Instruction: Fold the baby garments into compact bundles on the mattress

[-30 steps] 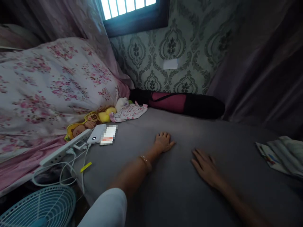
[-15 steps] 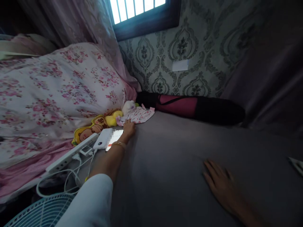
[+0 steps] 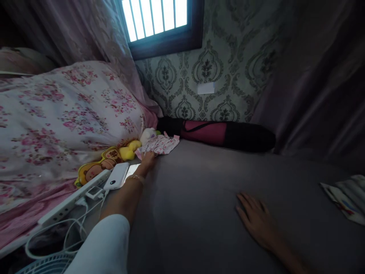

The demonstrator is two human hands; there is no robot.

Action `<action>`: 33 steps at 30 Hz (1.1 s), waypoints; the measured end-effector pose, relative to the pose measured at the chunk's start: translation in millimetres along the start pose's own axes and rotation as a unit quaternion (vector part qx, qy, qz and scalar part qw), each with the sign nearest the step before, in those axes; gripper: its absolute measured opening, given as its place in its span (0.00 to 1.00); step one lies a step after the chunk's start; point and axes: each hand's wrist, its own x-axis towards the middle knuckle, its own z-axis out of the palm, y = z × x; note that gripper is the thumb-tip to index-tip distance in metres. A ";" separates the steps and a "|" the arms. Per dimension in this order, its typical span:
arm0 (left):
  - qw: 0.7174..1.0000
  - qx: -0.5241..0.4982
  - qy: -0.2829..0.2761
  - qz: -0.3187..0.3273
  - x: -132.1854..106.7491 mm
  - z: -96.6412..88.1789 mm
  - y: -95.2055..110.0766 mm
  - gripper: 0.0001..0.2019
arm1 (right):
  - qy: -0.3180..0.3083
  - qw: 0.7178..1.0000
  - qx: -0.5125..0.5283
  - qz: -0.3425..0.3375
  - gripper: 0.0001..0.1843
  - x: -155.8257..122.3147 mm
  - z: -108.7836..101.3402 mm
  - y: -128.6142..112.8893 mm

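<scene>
Where the grey bedsheet (image 3: 199,198) meets the heaped bedding, the left hand (image 3: 148,159) lies stretched out on a bare forearm, a thin gold bracelet (image 3: 136,177) at the wrist and a white sleeve (image 3: 105,247) nearer the camera. Its fingertips touch the near edge of a small pink-printed baby garment (image 3: 160,144), a soft, crumpled piece with little ties that lies on the sheet just in front of the wall. Whether the fingers pinch the cloth or only rest on it cannot be told.

The right hand (image 3: 255,217) lies palm down on the smooth sheet, well apart from the garment, its fingers straight and slightly spread, holding nothing.

Just beside the left wrist lie a glossy phone (image 3: 131,170) and a rounded white power bank (image 3: 116,179). A long white power strip (image 3: 71,199) with looping cables runs on from them. A yellow plush toy (image 3: 128,152) and a flat cartoon-monkey cushion (image 3: 94,169) sit against a puffy quilt (image 3: 71,114) with pink blossoms. Along the damask-patterned wallpaper (image 3: 211,64) lies a rolled pink and black bag (image 3: 225,133), cylindrical and matte. Folded pale cloth (image 3: 345,194) rests at the right edge.
</scene>
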 end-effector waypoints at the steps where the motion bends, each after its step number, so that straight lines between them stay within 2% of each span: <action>1: 1.000 -0.006 -0.003 0.000 0.9 -0.5 7.8 0.03 | 0.000 1.000 -0.001 0.002 0.33 0.1 -0.3 -0.4; 4: 0.999 -0.022 -0.027 -0.006 -1.4 5.1 39.1 0.06 | -0.004 1.000 -0.006 0.003 0.33 0.6 -1.7 -1.6; 7: 0.996 -0.068 -0.050 0.009 -15.7 19.0 78.7 0.10 | -0.009 1.000 -0.009 -0.001 0.32 1.4 -4.0 -2.2; 13: 0.975 -0.179 -0.126 0.046 -79.0 44.8 159.2 0.14 | -0.014 1.000 -0.011 -0.001 0.31 3.2 -7.6 -4.7; 15: 0.939 -0.302 -0.162 0.020 -101.6 47.6 180.9 0.13 | -0.016 1.000 -0.009 -0.001 0.31 3.1 -9.3 -7.3; 18: 0.861 -0.458 -0.209 -0.066 -131.6 44.7 205.3 0.11 | -0.024 1.000 0.003 0.001 0.31 1.9 -13.7 -11.3; 22: 0.788 -0.536 -0.279 -0.119 -167.7 32.1 222.9 0.11 | -0.046 0.998 0.034 -0.002 0.30 2.2 -20.4 -11.1; 25: 0.686 -0.615 -0.347 -0.176 -192.1 21.3 227.0 0.11 | -0.059 0.993 0.102 0.002 0.28 4.7 -24.9 -10.2; 27: 0.639 -0.639 -0.373 -0.210 -204.9 16.3 226.5 0.14 | -0.035 0.984 0.174 -0.015 0.26 5.7 -28.6 -14.7; 30: 0.615 -0.657 -0.366 -0.235 -217.1 14.3 223.0 0.21 | 0.022 0.958 0.276 -0.080 0.26 3.4 -35.7 -32.9; 33: 0.624 -0.675 -0.324 -0.222 -223.1 17.1 219.7 0.23 | 0.059 0.933 0.325 -0.142 0.24 -3.4 -43.0 -59.1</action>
